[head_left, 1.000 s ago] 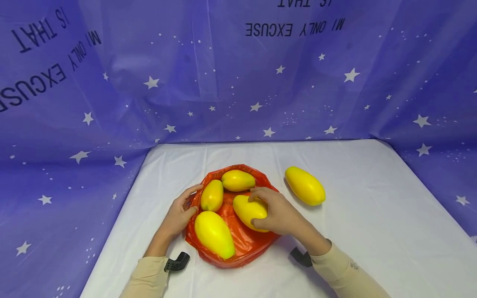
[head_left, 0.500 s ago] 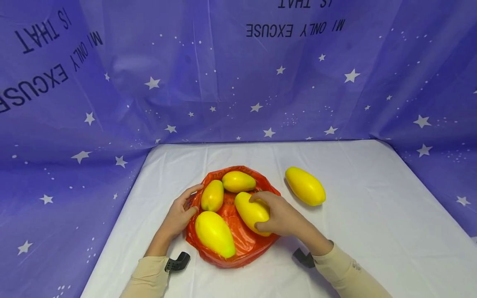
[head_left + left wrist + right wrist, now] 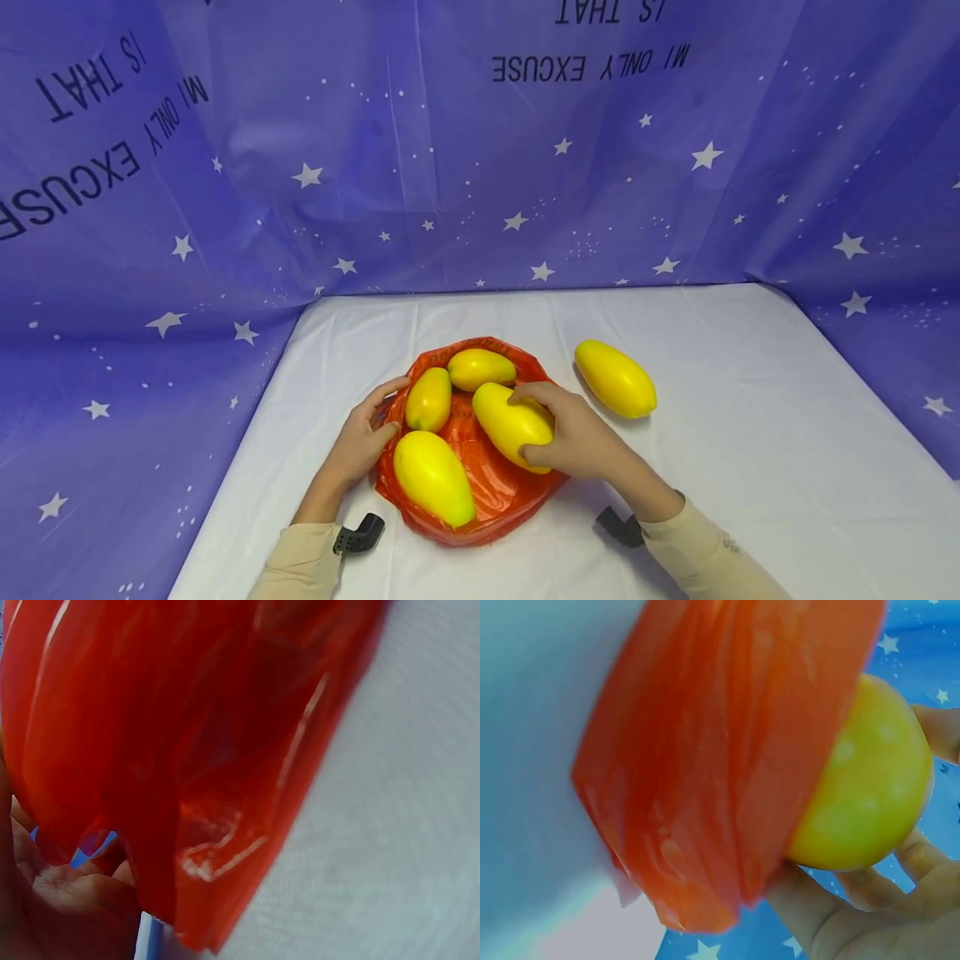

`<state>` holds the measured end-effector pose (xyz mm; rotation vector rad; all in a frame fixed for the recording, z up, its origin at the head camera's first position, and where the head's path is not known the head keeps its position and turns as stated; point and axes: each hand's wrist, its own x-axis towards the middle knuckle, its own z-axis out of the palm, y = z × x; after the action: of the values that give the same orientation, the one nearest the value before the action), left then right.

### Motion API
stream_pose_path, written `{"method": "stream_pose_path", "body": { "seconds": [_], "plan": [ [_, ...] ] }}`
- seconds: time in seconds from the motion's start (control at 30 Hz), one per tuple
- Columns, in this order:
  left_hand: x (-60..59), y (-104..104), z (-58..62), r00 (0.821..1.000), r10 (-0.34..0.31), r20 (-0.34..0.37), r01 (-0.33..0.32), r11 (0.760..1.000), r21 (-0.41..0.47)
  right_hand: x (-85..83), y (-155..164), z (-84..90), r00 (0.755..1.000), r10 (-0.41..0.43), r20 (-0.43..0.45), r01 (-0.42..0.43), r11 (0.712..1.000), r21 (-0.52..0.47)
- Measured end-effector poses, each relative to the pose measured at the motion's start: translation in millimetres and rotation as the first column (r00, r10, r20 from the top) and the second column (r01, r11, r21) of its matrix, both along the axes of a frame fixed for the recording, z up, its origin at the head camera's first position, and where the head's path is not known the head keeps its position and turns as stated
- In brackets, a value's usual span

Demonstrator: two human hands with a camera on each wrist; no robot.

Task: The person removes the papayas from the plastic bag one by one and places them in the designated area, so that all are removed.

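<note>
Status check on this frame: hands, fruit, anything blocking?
Right hand grips a yellow fruit over the red bag. Left hand holds the bag's edge. Nothing blocking.

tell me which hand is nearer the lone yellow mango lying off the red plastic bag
Right. The right hand sits just beside that yellow mango; the left hand grips the red plastic bag at its far edge.

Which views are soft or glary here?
Head view: sharp, evenly lit, wide-angle bend in the backdrop. Left wrist view: red bag fills the frame, blurred, streaked with glare. Right wrist view: bag and yellow fruit both soft, table washed out.
</note>
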<state>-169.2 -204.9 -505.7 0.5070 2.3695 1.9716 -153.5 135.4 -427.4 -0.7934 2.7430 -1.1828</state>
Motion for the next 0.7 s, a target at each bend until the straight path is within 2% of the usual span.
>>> {"method": "stream_pose_path", "body": {
  "seconds": [0.4,0.7],
  "plan": [
    [-0.9,0,0.0,1.000,-0.011,-0.001,0.011,1.000,0.001,-4.8,21,17.4,0.998,-0.047,-0.050,0.042,0.995,-0.093],
    [-0.2,-1,-0.7,1.000,-0.012,0.012,0.012,1.000,0.004,-11.1,39,27.5,0.993,-0.115,-0.016,0.112,0.984,-0.141]
  ]
}}
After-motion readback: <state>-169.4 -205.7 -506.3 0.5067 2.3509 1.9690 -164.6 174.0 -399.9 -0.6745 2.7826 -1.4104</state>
